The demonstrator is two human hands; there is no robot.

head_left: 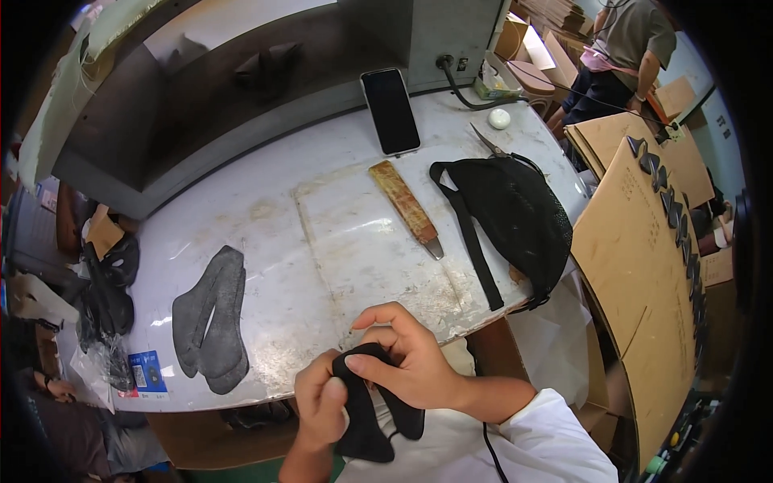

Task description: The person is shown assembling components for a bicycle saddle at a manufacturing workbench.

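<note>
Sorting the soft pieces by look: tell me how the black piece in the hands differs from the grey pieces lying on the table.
The black piece is near-black; the grey pieces are charcoal grey. The black piece is held by the left hand and right hand at the table's near edge, bent over; the grey pieces lie flat and untouched, stacked. Both look like curved, soft cut-outs.

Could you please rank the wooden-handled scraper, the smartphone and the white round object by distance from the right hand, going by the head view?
From the right hand, at the table's near edge:
1. Wooden-handled scraper, mid-table, up from the hand.
2. Smartphone, farther back, near the grey machine.
3. White round object, far right corner.
</note>
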